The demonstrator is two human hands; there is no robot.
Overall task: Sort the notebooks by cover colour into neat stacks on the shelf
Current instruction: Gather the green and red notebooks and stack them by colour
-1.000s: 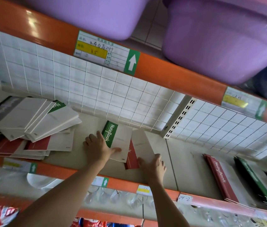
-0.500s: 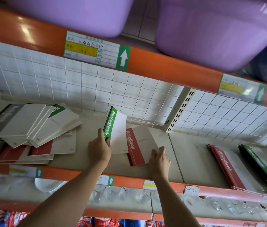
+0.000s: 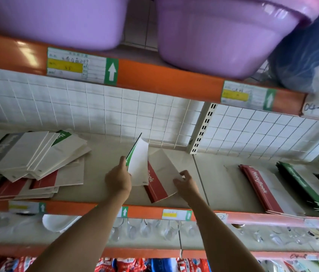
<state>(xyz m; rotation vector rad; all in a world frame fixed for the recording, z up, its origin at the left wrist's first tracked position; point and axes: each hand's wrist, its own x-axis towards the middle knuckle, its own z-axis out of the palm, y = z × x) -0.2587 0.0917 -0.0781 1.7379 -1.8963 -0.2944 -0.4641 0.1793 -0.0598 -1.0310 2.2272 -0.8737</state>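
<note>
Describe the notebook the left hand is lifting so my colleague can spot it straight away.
On the notebook shelf, look mid-shelf just left of the slotted upright. The left hand grips the green notebook there. It alone is tipped up on edge, its white back facing the camera, while the red notebook beside it lies flat.

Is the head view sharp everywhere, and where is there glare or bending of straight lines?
Head view: the centre is fairly sharp; the right edge, near the blue plastic-wrapped bundle, smears. Glare sits on the orange upper shelf rail at left and on the right purple plastic basin. The wide lens bows the shelf rails.
</note>
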